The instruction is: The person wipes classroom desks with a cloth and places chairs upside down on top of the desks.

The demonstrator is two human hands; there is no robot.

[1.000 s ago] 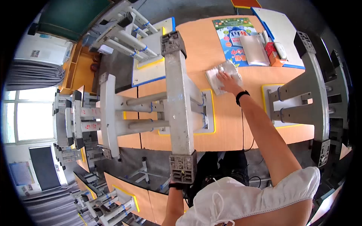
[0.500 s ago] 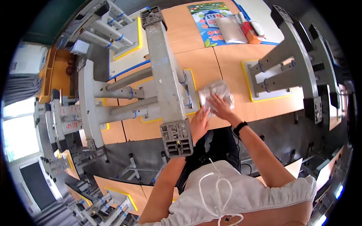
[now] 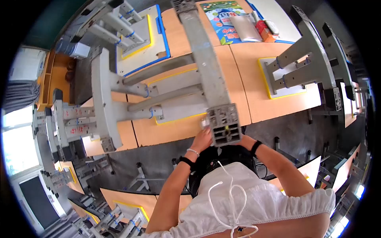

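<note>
My left hand is at the front edge of the wooden desk, just left of the plastic foot of an upturned stool. Its fingers are curled on a pale grey cloth, of which only a small part shows. My right hand is on the other side of that foot, below the desk edge. The foot hides its fingers and whatever they touch. The stool's grey bar rises between my arms and the far part of the desk.
A blue poster, a silvery folder and a red box lie at the back. Another upturned stool stands on the right. More stools and desks are to the left and behind.
Both hands have come back toward my body with the cloth, which was spread under them on the desk and is now mostly hidden. The view has shifted, placing the stool foot between my hands.
</note>
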